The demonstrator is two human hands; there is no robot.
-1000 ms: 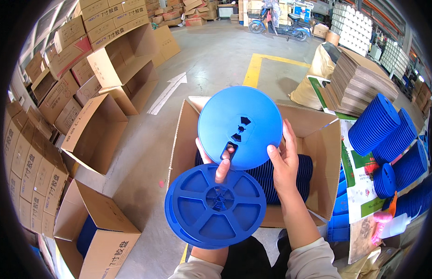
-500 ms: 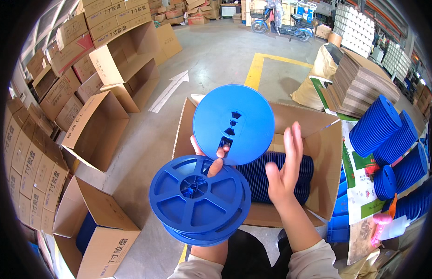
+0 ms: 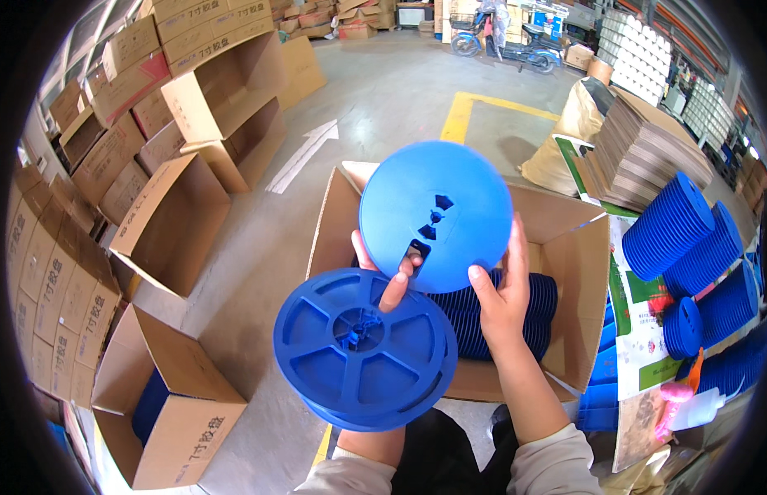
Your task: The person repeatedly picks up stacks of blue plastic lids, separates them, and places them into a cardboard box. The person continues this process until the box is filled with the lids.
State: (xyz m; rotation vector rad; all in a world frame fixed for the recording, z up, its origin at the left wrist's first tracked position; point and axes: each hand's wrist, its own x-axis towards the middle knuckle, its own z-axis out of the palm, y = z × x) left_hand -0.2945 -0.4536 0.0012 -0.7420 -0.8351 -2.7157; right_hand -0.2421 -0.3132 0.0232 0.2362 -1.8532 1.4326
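Lettered cartons (image 3: 66, 330) stand stacked; left fingers (image 3: 394, 293) and right fingers (image 3: 517, 252) hold a blue disc (image 3: 408, 194)

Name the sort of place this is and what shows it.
Probably a warehouse or workshop packing area: a tall stack of brown cardboard boxes, an open brown cardboard box holding round blue plastic discs, and a yellow painted floor marking.

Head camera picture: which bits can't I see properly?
All in the head view:
Palm of the left hand: hidden by the spoked blue reel and smooth blue disc.
Back of the smooth blue disc: facing away.
Some boxed blue reels: covered by the smooth blue disc and right hand.
Blue contents of the lower-left box: partly behind its cardboard walls.
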